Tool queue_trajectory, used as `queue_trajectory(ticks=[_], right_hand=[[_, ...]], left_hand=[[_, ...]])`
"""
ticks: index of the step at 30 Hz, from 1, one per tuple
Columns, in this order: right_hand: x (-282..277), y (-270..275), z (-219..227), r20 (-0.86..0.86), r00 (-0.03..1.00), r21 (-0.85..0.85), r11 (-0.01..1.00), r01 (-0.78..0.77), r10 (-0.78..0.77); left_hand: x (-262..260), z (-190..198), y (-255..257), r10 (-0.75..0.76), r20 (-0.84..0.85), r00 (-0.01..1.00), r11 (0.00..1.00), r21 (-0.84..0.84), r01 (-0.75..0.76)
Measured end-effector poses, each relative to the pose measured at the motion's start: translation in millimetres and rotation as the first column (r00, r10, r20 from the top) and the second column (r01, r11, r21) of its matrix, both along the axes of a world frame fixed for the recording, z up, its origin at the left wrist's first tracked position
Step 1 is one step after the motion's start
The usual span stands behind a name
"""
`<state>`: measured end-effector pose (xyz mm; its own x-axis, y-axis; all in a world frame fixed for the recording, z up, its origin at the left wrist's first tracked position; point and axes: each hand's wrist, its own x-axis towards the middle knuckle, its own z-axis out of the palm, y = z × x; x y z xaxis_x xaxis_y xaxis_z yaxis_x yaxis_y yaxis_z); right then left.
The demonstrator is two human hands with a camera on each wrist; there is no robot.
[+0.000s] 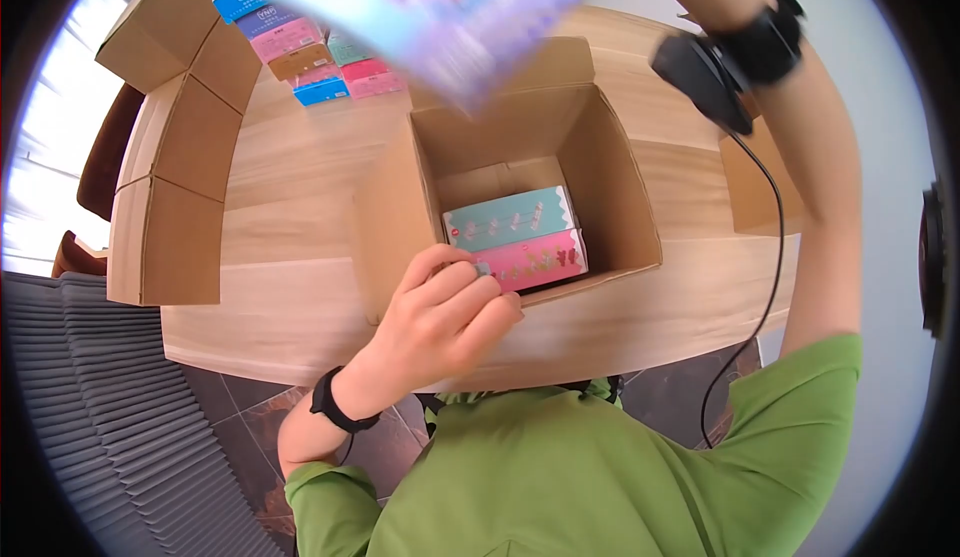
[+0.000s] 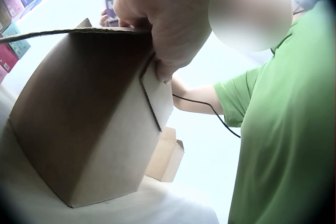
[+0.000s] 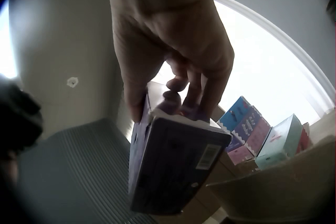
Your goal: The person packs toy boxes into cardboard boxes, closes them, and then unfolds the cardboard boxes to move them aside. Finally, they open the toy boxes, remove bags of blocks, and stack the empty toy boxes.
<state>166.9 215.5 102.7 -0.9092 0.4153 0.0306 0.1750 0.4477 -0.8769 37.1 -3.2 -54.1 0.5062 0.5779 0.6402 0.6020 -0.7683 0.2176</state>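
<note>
My right hand (image 3: 173, 35) grips a purple printed box (image 3: 176, 166) between thumb and fingers. In the head view that purple box (image 1: 465, 17) is held up above the far side of an open cardboard box (image 1: 610, 137), blurred and partly cut off by the top edge. My left hand (image 1: 440, 312) is at the cardboard box's near left corner; in the left wrist view its thumb lies outside the wall (image 2: 115, 145) and its fingers go over the rim. Inside the cardboard box, a teal box (image 1: 510, 214) and a pink box (image 1: 535, 260) lie side by side.
Several coloured boxes (image 1: 300, 57) are stacked at the back left of the wooden table (image 1: 290, 217). Another cardboard box (image 1: 180, 187) stands along the left edge, and a further one (image 1: 760, 182) at the right. A black cable (image 1: 775, 247) hangs from my right wrist.
</note>
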Motion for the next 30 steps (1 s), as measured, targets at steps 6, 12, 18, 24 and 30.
queue_trajectory(ticks=[6, 12, 18, 24, 30], right_hand=[[21, -74, -18, 0.305, 0.930, 0.817, 0.558, -0.147, -0.203], [10, -76, -87, 0.299, 0.931, 0.755, 0.648, -0.098, -0.208], [12, -73, -96, 0.646, 0.759, 0.378, 0.829, -0.412, 0.083], [20, -68, -92, 0.885, 0.466, 0.129, 0.961, -0.245, 0.000], [28, -72, -67, 0.781, 0.623, 0.241, 0.902, -0.360, 0.040]], left_hand=[[1, -3, 0, 0.021, 0.018, 1.000, 1.000, 0.020, -0.021], [2, -2, -1, 0.015, 0.005, 1.000, 1.000, 0.002, -0.015], [2, -2, -1, 0.024, 0.004, 1.000, 1.000, 0.006, -0.025], [2, -2, -2, 0.021, 0.018, 1.000, 1.000, -0.003, -0.021], [1, -2, -2, 0.016, 0.007, 1.000, 1.000, 0.000, -0.016]])
